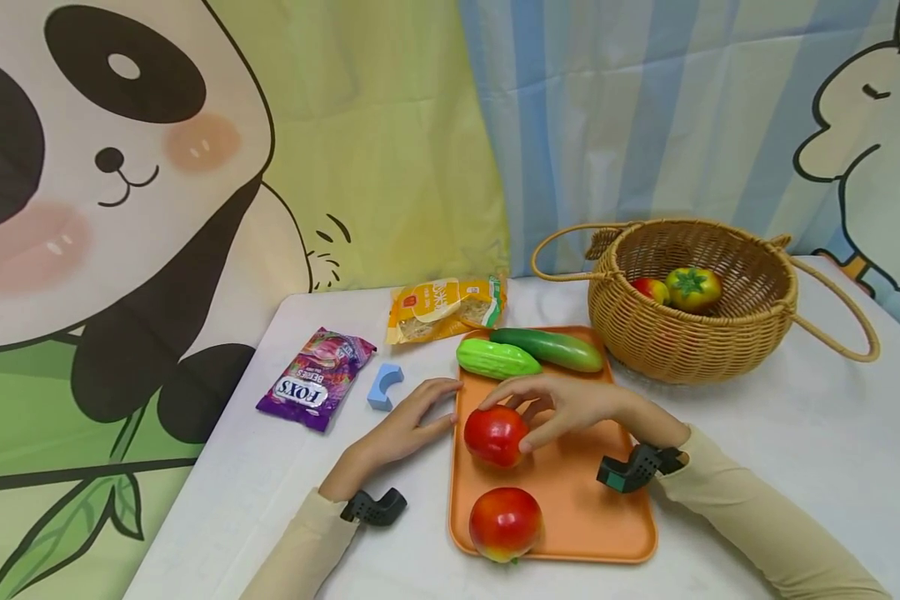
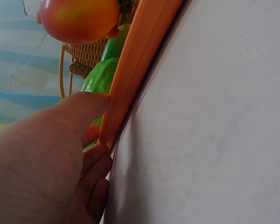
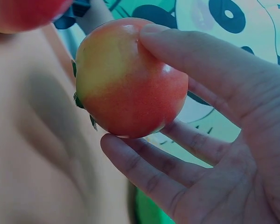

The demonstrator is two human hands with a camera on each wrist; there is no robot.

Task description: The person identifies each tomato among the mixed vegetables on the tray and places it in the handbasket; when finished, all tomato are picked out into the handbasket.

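My right hand (image 1: 558, 404) holds a red tomato (image 1: 497, 436) over the orange tray (image 1: 570, 521), thumb on one side and fingers on the other. The right wrist view shows this tomato (image 3: 126, 84) with a yellow patch and green leaf tips. A second red tomato (image 1: 506, 523) lies at the tray's near left corner. At the left rim (image 2: 130, 65) of the tray, my left hand (image 1: 412, 425) touches the edge with thumb and fingertips, holding nothing. A light green bumpy gourd (image 1: 497, 358) and a dark green cucumber (image 1: 551, 348) lie along the tray's far end.
A wicker basket (image 1: 690, 346) behind the tray's right side contains a red-yellow fruit (image 1: 650, 290) and a yellow-red tomato (image 1: 693, 289). Left of the tray are a blue arched block (image 1: 384, 387) and a purple candy bag (image 1: 318, 379). An orange-yellow food packet (image 1: 446, 308) lies behind the tray.
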